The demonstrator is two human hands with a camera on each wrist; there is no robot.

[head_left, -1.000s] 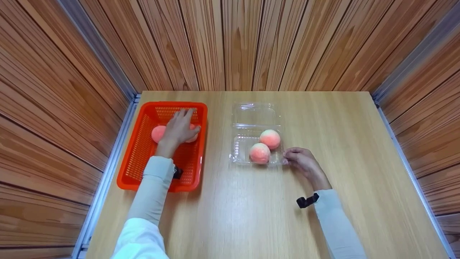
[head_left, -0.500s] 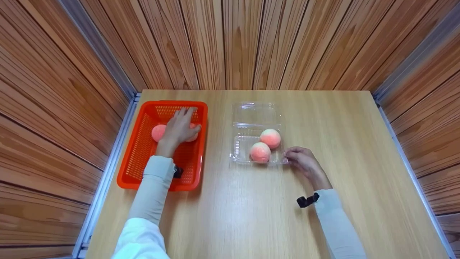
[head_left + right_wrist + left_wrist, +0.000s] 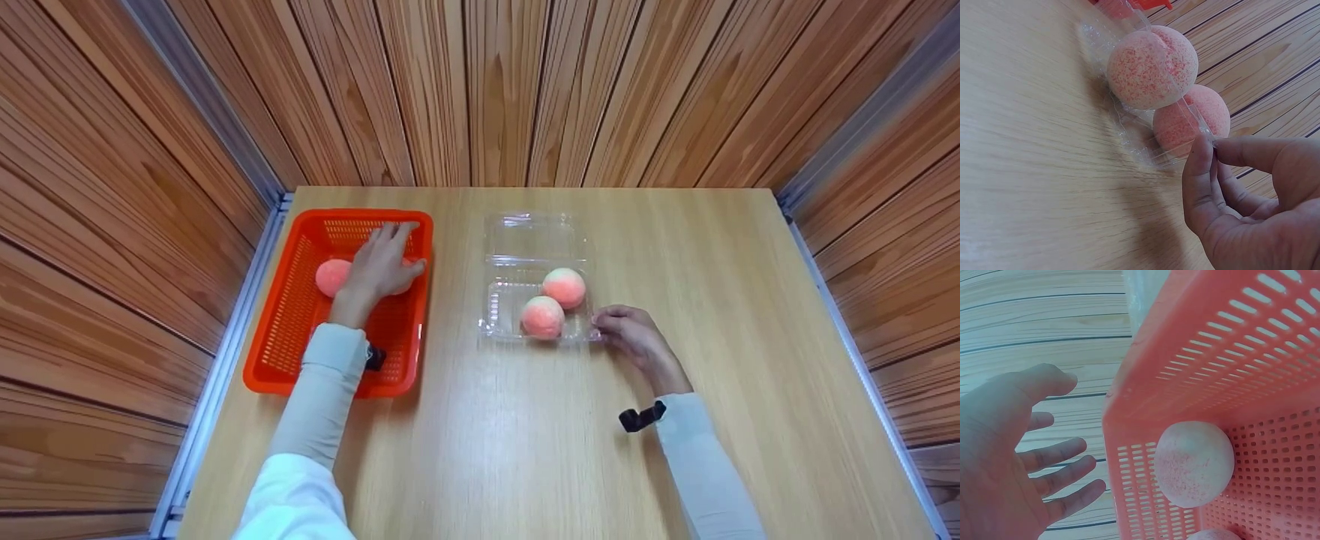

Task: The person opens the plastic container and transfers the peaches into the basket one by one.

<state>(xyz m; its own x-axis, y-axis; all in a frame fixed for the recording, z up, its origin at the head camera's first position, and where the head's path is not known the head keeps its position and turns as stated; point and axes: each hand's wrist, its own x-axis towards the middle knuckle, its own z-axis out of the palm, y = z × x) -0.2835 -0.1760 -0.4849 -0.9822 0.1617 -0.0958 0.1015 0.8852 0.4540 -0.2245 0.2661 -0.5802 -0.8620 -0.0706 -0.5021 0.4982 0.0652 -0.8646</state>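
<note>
My left hand [image 3: 377, 266] hovers over the orange plastic basket [image 3: 421, 330] with its fingers spread and nothing in them. Below it is a pink peach [image 3: 1193, 464], partly covered by the hand in the head view. Another peach [image 3: 332, 278] lies to its left in the basket. Thumb and fingers of my right hand [image 3: 639, 343] pinch the right front corner of a clear plastic clamshell box [image 3: 504, 309]. Two peaches, a rear one [image 3: 564, 289] and a front one [image 3: 542, 318], sit in the right part of its tray. Its lid [image 3: 534, 240] lies folded back.
The wooden table [image 3: 480, 442] carries the basket on the left and the box near the middle. Wood-plank walls [image 3: 502, 90] enclose the back and both sides. Metal rails run along the table's sides.
My left hand has shifted slightly to the right over the basket, fingers still spread. The right hand, box and peaches stay where they were.
</note>
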